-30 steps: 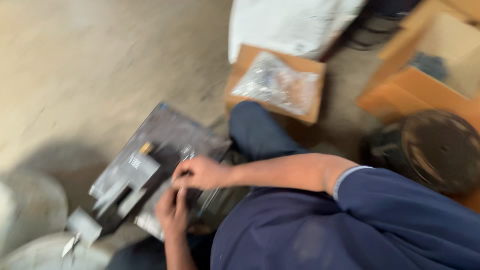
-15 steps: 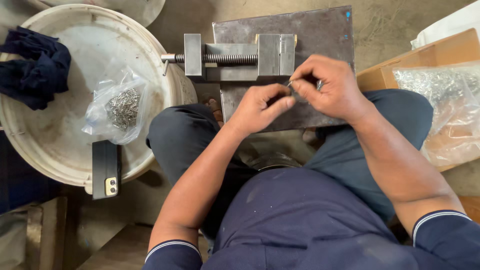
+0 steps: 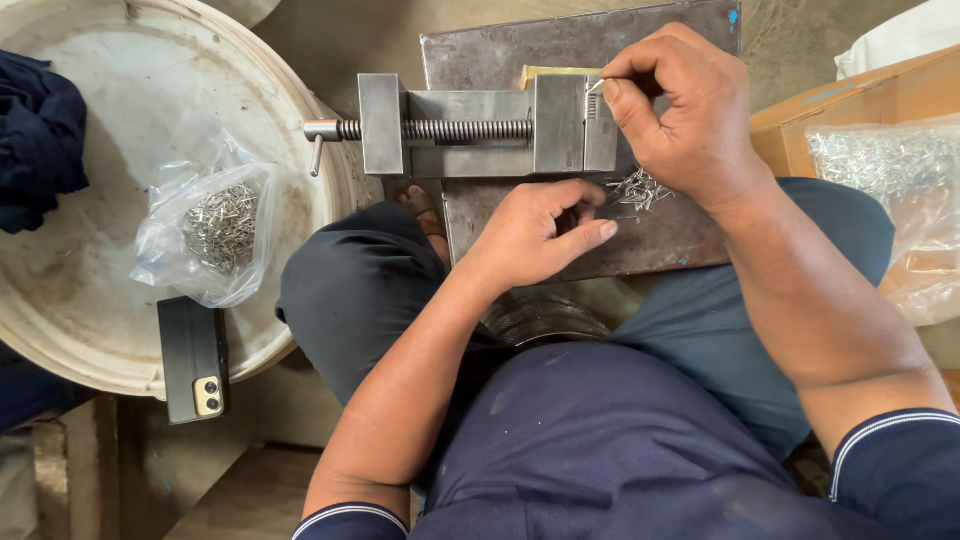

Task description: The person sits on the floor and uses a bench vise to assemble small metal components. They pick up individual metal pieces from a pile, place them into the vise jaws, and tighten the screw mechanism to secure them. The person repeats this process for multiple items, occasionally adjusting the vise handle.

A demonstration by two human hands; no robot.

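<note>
The right hand (image 3: pixel 690 120) pinches a small pin (image 3: pixel 594 86) at the vise (image 3: pixel 480 130); the left hand's (image 3: pixel 540 235) curled fingers rest beside the loose pins (image 3: pixel 640 188) still left on the plate (image 3: pixel 590 45).

White lid (image 3: pixel 90 300): phone (image 3: pixel 195 358), bagged pins (image 3: pixel 215 235), dark cloth (image 3: pixel 35 140).

Single head-worn view, looking steeply down, close over lap, both hands and steel vise (image 3: pixel 480 130) on metal plate (image 3: pixel 600 50)

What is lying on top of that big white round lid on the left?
On the white lid lie a clear bag of small metal pieces, a dark phone and dark blue cloth. Whatever lies beneath them is hidden.
</note>
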